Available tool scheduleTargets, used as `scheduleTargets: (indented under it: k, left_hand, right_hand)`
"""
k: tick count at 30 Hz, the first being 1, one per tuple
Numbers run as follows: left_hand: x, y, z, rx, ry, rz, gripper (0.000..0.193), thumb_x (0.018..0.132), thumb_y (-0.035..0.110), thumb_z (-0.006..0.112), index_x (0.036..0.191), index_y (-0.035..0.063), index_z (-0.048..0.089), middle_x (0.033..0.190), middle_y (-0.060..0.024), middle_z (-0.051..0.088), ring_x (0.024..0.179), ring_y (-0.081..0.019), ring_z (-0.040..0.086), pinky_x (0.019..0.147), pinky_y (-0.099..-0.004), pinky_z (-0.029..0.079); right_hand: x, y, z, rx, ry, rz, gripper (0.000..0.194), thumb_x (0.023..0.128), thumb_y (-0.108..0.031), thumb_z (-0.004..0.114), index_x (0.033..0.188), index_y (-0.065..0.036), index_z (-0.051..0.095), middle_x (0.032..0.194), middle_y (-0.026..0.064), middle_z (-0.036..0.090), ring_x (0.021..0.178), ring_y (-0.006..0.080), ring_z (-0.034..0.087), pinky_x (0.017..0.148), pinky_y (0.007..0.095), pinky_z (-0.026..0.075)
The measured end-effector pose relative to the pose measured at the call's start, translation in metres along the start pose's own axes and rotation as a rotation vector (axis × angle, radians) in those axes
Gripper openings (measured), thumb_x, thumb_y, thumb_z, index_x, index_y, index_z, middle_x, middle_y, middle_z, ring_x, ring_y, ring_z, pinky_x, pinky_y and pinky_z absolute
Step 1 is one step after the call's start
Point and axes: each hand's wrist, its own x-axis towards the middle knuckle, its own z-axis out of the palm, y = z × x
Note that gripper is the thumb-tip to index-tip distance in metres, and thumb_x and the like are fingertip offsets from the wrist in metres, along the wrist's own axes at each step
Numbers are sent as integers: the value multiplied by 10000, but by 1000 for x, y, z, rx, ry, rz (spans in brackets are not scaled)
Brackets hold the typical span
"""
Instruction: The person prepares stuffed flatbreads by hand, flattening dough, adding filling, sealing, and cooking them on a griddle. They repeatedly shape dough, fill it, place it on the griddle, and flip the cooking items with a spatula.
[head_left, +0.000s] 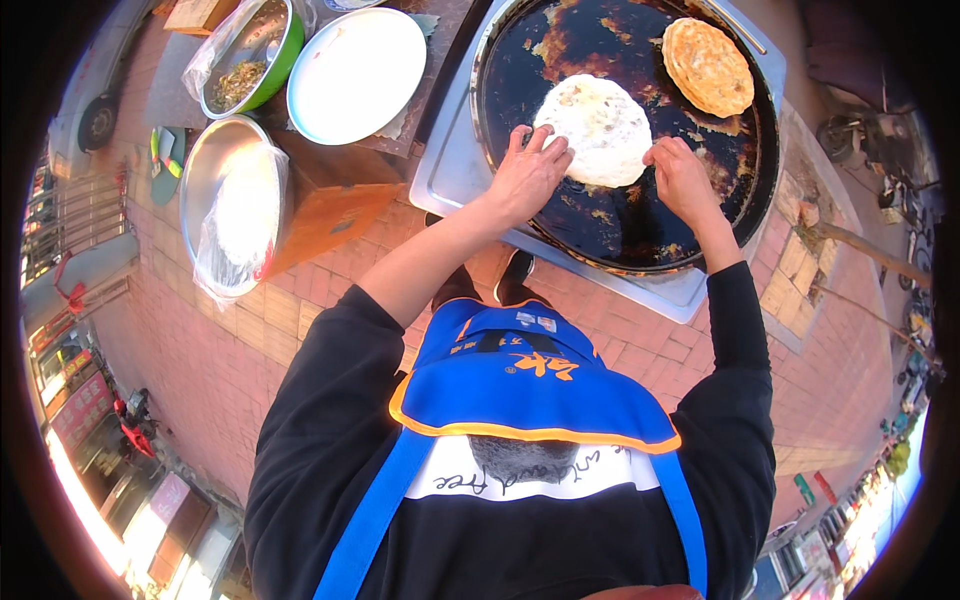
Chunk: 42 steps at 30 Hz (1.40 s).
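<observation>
A pale round flatbread (596, 131), flecked with bits of filling, lies on the dark round griddle (630, 225). My left hand (529, 176) is at its left edge, fingers bent and a little apart; whether they pinch the dough is hidden. At the right edge, the fingertips of my right hand (681, 176) are pinched together on the rim of the dough. A browned flatbread (709, 67), seemingly on top of another, rests at the griddle's upper right. Brown oily residue marks the griddle surface.
Left of the metal stove top (457, 169) stands a white oval tray (356, 75). Beyond it is a green bowl (285, 71) with chopped filling. A metal basin (191, 195) holds a white mass under plastic film (232, 262), beside a brown box (337, 202). Brick paving (300, 277) lies below.
</observation>
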Motion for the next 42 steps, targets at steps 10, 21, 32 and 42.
scheduleTargets:
  k: [10,21,32,42]
  left_hand:
    - [10,46,21,43,-147,-15,324,875,132,558,1172,31,643,1251,-75,582,1298,-287,442,1073,-532,308]
    - [-7,1,-13,-9,45,-190,352,750,-19,595,1091,41,664,1169,-98,608,1280,-337,442,1042,-515,314]
    - [11,-32,-4,57,-93,-43,357,769,-6,599,1123,26,641,1185,-93,587,1250,-326,452,1040,-509,327]
    - [27,-34,-13,-16,91,-166,333,736,-1,615,1067,30,609,1154,-107,562,1226,-325,441,1016,-493,337]
  right_hand:
    - [14,3,43,124,88,151,245,871,45,527,1065,11,672,1052,191,621,1022,397,593,898,446,492]
    - [11,-27,34,129,181,294,123,902,-37,579,990,-12,660,956,183,614,903,386,631,788,468,512]
    - [30,-39,60,62,-32,126,114,899,-96,593,930,-4,653,1022,147,582,1041,346,577,880,448,509]
    - [58,22,47,27,183,343,183,874,-43,608,1040,3,669,1024,200,623,1010,368,603,868,440,507]
